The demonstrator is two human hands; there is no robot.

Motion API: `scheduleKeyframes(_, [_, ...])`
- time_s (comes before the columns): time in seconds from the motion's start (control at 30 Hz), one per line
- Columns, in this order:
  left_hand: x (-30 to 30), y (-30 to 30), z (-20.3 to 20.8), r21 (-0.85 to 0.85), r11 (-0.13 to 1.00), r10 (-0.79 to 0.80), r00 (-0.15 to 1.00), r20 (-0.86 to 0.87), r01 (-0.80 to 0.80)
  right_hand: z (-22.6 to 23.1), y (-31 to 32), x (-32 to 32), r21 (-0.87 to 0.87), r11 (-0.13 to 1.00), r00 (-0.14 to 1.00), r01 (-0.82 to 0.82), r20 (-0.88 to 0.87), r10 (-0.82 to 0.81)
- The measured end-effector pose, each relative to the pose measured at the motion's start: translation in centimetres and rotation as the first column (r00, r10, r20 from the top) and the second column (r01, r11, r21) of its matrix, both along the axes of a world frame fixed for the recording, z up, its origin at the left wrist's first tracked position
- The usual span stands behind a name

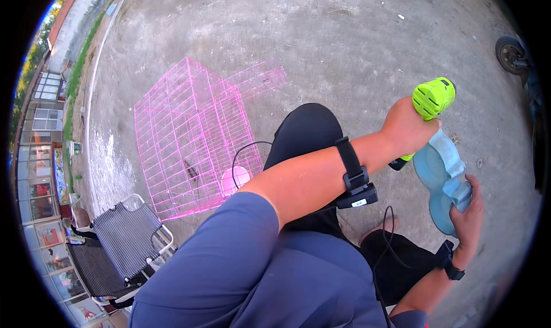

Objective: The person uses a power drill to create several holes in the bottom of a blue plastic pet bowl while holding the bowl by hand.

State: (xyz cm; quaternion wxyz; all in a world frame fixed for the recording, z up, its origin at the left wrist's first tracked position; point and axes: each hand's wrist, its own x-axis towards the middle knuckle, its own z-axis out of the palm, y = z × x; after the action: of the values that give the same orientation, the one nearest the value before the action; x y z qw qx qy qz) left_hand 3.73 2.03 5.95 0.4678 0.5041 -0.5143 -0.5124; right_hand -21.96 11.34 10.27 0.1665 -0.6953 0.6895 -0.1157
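Note:
From the lower left my left forearm crosses over my knee. My left hand (408, 127) is closed round the grip of a lime-green cordless drill (434, 97); its front end is hidden, and its black base peeks out below the wrist. Right beside it, my right hand (469, 213) grips the edge of a light-blue plastic double bowl (431, 164), thumb on the near side and fingers round the outer rim. The drill overlaps the bowl's upper end in this view, so I cannot tell whether they touch.
A pink wire cage (192, 138) stands on the concrete to the left, a pale pink dish (235, 180) at its base. Folding chairs (129, 236) are at the lower left. A vehicle wheel (511, 55) shows far right. A black cable (387, 239) dangles by my legs.

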Motion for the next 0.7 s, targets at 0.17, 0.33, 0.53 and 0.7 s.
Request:
scheduleKeyframes(0.17, [-0.7, 1.1, 0.2, 0.137, 0.983, -0.128, 0.991, 0.047, 0.120, 3.5, -0.6, 0.8, -0.040, 0.934, 0.900, -0.356, -0.282, 0.331])
scheduleKeyframes(0.33, [-2.0, 2.5, -0.6, 0.061, 0.974, -0.222, 0.975, 0.029, 0.220, 6.9, -0.7, 1.9, -0.008, 0.875, 0.804, -0.485, -0.398, 0.442])
scheduleKeyframes(0.53, [-2.0, 3.2, -0.6, 0.083, 0.941, -0.333, 0.942, 0.047, 0.329, 8.8, -1.1, 2.1, -0.026, 0.838, 0.742, -0.546, -0.479, 0.469])
scheduleKeyframes(0.7, [-3.0, 2.9, -3.6, -0.071, 0.920, -0.383, 0.923, 0.047, 0.386, 9.6, -2.3, 1.6, -0.073, 0.852, 0.765, -0.518, -0.486, 0.423])
